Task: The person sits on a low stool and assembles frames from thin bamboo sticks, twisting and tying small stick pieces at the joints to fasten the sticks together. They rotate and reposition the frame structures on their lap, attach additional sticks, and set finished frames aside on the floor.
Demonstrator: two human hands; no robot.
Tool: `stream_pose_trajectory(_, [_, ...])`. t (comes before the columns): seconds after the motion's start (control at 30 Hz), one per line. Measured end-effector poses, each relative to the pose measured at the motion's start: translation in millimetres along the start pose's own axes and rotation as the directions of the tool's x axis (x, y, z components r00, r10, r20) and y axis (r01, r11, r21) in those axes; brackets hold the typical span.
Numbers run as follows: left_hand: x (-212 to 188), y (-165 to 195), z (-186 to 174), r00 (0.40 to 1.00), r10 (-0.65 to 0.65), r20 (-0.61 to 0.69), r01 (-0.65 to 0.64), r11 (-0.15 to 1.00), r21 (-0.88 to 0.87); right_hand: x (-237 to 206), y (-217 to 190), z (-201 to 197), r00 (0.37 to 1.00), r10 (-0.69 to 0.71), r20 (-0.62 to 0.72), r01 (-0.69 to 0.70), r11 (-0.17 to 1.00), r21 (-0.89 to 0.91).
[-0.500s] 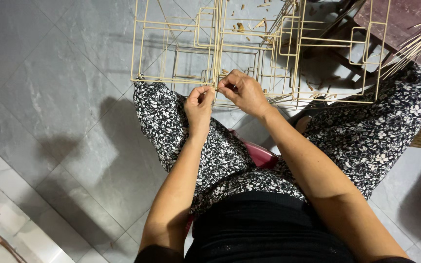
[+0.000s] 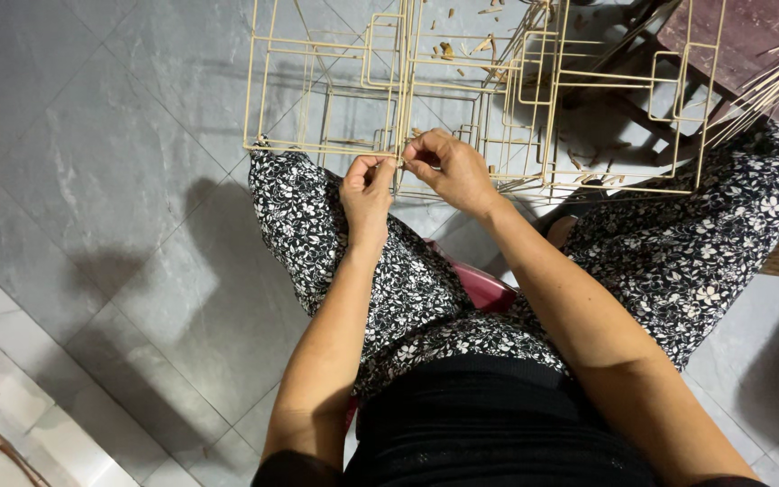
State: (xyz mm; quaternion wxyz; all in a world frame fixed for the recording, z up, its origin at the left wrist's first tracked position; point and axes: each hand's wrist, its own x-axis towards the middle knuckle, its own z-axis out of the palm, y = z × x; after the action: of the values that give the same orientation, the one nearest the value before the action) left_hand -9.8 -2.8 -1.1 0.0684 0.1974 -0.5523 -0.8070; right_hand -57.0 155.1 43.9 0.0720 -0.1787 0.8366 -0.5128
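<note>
Resting across the knees, the bamboo frame (image 2: 484, 99) spreads away from the person, its near rail running left to right. Both hands meet at that rail — left hand (image 2: 367, 194) and right hand (image 2: 451, 169) each pinching one joint (image 2: 401, 159), as half a second ago.

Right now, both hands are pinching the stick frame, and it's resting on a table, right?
Not a table. The head view shows both hands, left and right, pinching the stick frame, but it rests on the person's knees above the tiled floor.
</note>
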Motion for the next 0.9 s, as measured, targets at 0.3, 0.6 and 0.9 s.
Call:
stream_pose_trajectory(0.3, [-4, -2, -7, 0.999, -0.033, 0.005, 0.033, 0.999, -0.04, -2, 7, 8, 0.997, 0.054, 0.063, -0.066, 0.978, 0.198])
stream_pose_trajectory(0.6, [-8, -18, 11, 0.998, -0.032, -0.055, 0.032, 0.999, 0.012, -5, 7, -8, 1.0, -0.002, -0.016, 0.0, 0.994, -0.109])
stream_pose_trajectory(0.9, [-42, 8, -53, 0.994, -0.084, 0.067, 0.087, 0.995, -0.045, -42, -25, 48, 0.982, -0.185, -0.045, 0.176, 0.972, -0.155])
